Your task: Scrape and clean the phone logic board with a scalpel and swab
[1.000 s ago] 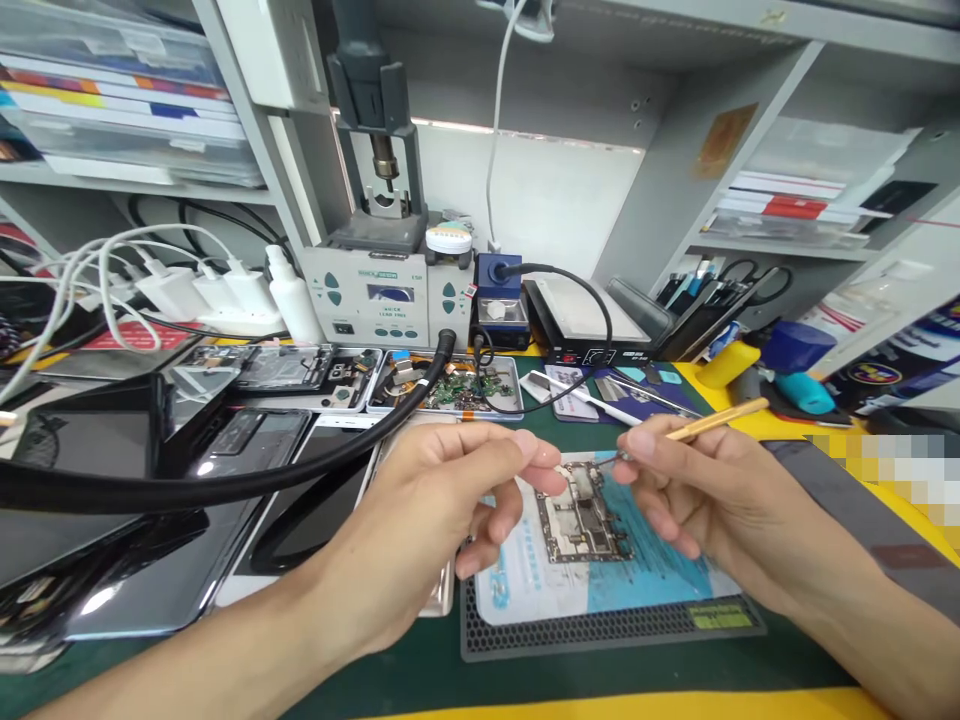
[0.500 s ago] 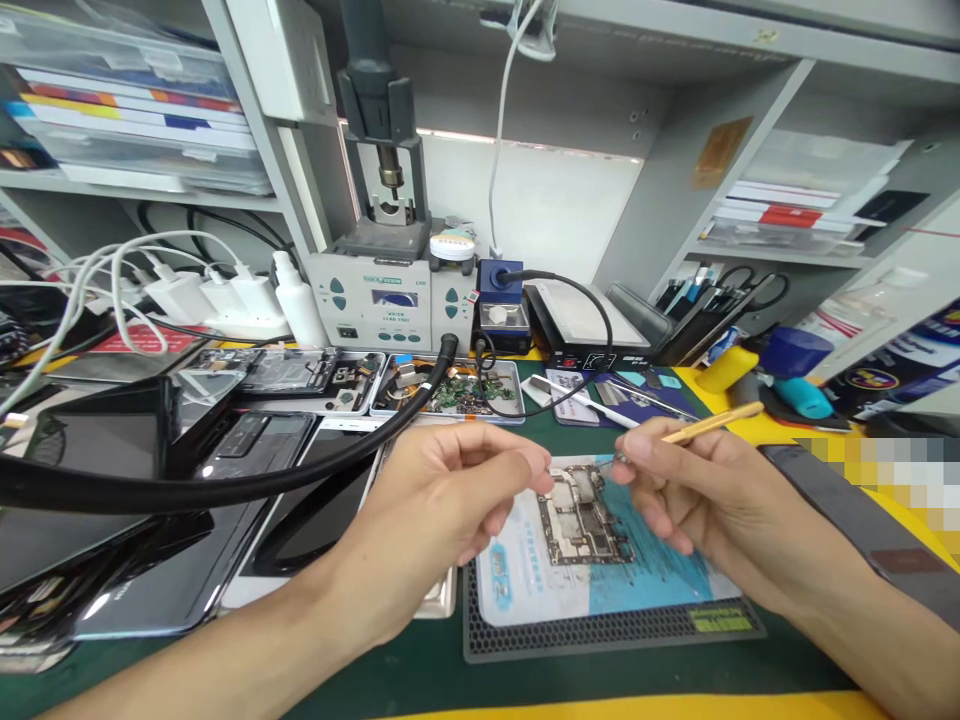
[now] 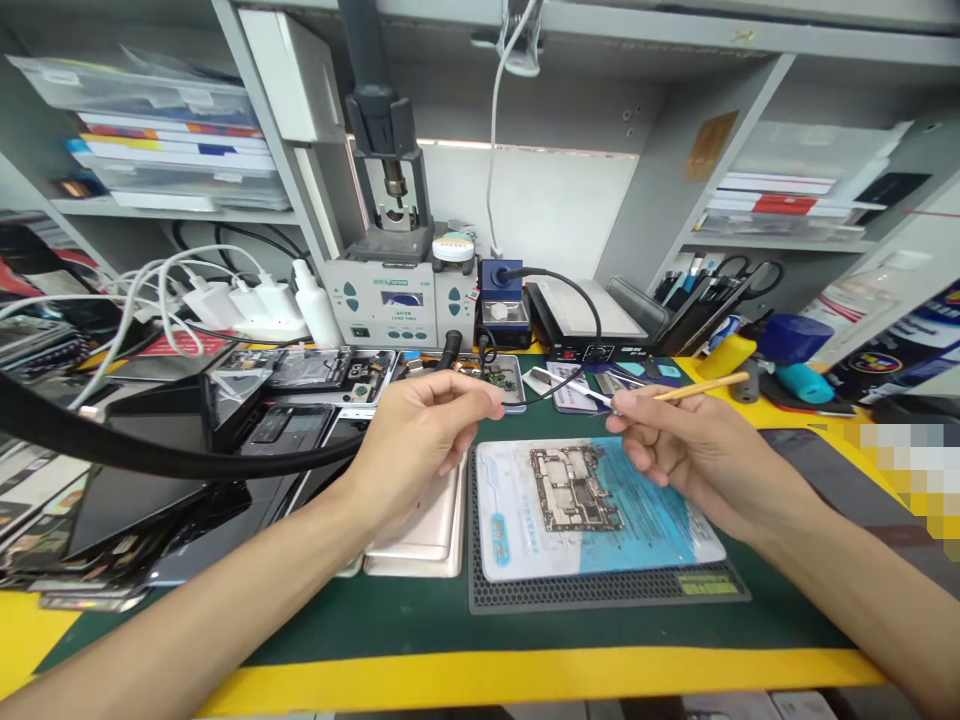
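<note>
A bare phone circuit board lies on a white and blue mat near the table's front. My right hand hovers above the mat's far right part, shut on gold tweezers whose tips point left. My left hand hangs above the mat's left edge with its fingers curled and thumb against forefinger; I cannot tell whether anything is pinched between them. A pale phone back lies under that hand.
A hot-air rework station stands at the back, its thick black hose sweeping across the left. Several opened phones and a parts tray lie left and centre. Chargers with white cables, a black heating plate and tool holders line the rear.
Both hands have drawn back from the board and moved farther from the camera, the left one to the left. The view has pulled back, and the whole board now shows.
</note>
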A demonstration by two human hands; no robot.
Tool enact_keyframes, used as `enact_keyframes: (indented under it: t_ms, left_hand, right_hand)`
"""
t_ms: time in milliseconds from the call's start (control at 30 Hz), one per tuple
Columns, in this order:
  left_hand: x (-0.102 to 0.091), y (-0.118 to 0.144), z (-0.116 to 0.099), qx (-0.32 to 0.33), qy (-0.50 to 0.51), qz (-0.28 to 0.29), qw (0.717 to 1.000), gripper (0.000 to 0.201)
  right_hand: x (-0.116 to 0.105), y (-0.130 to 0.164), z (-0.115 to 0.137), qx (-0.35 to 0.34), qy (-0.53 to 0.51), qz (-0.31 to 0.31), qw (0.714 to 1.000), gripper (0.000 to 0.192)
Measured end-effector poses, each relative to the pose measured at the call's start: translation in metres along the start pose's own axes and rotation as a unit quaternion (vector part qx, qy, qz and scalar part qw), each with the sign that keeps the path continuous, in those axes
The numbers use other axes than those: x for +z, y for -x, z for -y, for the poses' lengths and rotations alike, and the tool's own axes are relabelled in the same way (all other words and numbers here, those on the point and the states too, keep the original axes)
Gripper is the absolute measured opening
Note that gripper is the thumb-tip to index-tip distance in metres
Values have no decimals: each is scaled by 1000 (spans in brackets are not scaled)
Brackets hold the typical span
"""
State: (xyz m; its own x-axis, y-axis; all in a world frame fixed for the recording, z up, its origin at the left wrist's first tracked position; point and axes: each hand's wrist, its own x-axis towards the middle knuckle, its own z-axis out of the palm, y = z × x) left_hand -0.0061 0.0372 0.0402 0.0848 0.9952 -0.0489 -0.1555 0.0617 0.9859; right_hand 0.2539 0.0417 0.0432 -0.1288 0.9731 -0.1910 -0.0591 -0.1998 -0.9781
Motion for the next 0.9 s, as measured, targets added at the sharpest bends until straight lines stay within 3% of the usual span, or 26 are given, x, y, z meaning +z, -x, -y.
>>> enact_keyframes:
  t_ms: [233, 400, 567, 700, 767, 900]
  left_hand:
    - [-6, -9, 1, 87, -46, -22, 995, 23]
    - [-12, 7, 6, 68, -76, -16, 995, 24]
    - [-19, 55, 11, 37, -102, -19, 994, 21]
    - [-25, 106, 17, -6, -115, -78, 990, 31]
    - [-34, 132, 26, -32, -90, -96, 991, 37]
    - [-66, 176, 63, -114, 42, -50, 991, 42]
  right_hand:
    - [-3, -9, 0, -31, -26, 11, 999, 36]
    - [-1, -13, 0, -33, -37, 16, 999, 28]
    - [1, -10, 0, -29, -34, 31, 999, 24]
    - [3, -4, 1, -27, -19, 39, 999, 24]
    - [4, -3, 3, -27, -11, 35, 999, 25]
    - [4, -2, 4, -26, 13, 19, 999, 31]
